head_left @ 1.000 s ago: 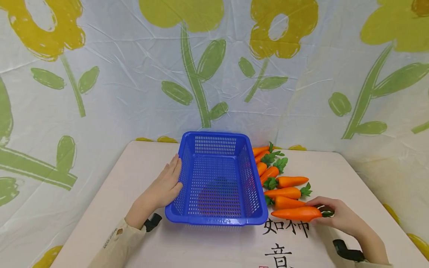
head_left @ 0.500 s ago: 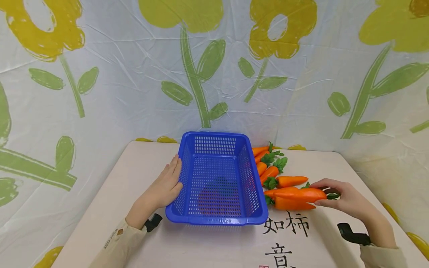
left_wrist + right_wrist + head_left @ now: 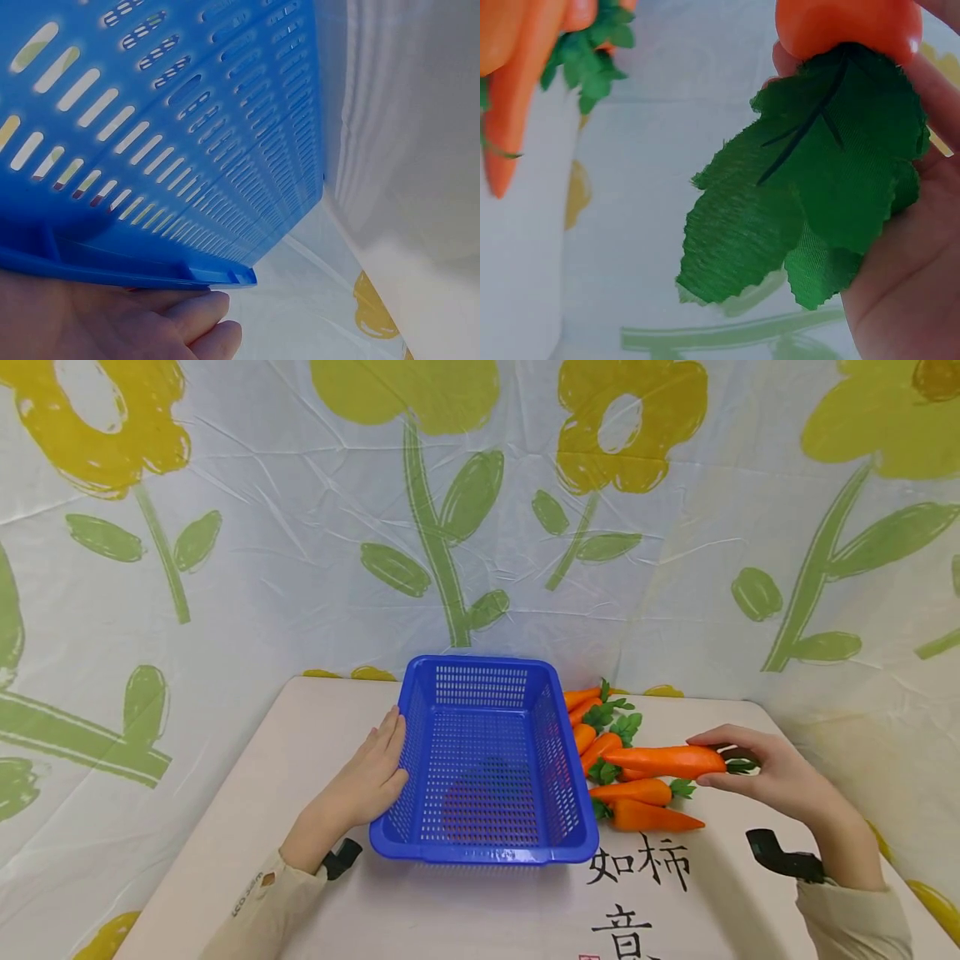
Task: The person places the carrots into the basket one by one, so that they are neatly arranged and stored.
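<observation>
My right hand (image 3: 780, 777) grips an orange toy carrot (image 3: 663, 762) by its thick end, thumb on one side and fingers on the other. Its tip points left, above other carrots. The right wrist view shows this carrot's green cloth leaves (image 3: 802, 180) hanging by the palm. A blue plastic basket (image 3: 483, 856) with slotted walls stands in the middle of the head view. Against its left side rests my left hand (image 3: 367, 777), fingers straight and close together. From the left wrist, the fingers (image 3: 202, 315) lie right below the basket's rim (image 3: 135, 277).
Several more carrots lie right of the basket, among them a lower carrot (image 3: 656, 816) and a carrot near the back (image 3: 606, 745). A reddish and green patch shows through the basket's mesh floor. Black brush characters (image 3: 633, 935) mark the pale tabletop (image 3: 442, 918). A flowered cloth (image 3: 300, 527) hangs behind.
My right hand has lifted the carrot from the near end of the row and moved it away from me, over the other carrots. The left hand and basket have stayed put.
</observation>
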{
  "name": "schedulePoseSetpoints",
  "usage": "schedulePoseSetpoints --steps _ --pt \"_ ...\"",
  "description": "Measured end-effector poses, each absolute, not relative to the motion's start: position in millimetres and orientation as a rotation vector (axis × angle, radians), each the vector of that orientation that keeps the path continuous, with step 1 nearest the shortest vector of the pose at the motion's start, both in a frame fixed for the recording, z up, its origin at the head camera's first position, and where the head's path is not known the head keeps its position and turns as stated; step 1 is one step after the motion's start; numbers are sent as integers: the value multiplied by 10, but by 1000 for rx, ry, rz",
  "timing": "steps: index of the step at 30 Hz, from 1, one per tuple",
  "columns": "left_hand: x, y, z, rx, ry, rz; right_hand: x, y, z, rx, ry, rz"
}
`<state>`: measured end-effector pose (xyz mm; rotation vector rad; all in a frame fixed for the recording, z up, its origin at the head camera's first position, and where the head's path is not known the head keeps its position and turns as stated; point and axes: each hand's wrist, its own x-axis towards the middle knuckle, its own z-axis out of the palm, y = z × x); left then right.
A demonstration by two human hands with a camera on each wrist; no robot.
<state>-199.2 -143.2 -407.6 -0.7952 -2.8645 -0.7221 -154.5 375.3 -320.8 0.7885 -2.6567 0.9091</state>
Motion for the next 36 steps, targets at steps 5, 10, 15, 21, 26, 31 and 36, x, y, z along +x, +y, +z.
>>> schedulePoseSetpoints --steps 5,10,15,21,26,31,36 --pt "-1999 -1436 -4078 -802 -2861 -725 -1613 3651 -3046 798 -2621 847" --pt "-1994 -1432 -4077 -797 -2863 -726 -1689 3516 -2849 799 -2628 789" --pt "-1981 -1428 -4066 -792 -2864 -722 -1801 3356 -2674 785 -2654 783" --pt "-1975 -1419 -4054 -796 -2853 -707 -1968 3163 -2503 790 -2658 762" --pt "-1971 -1422 -4057 -789 -2847 -673 -2092 2966 -2380 774 -2683 734" --pt "-1977 -1425 -4061 -790 -2848 -654 -2241 2768 -2330 688 -2733 779" --pt "-1987 -1423 -4055 -791 -2848 -650 -2438 2617 -2363 660 -2766 828"
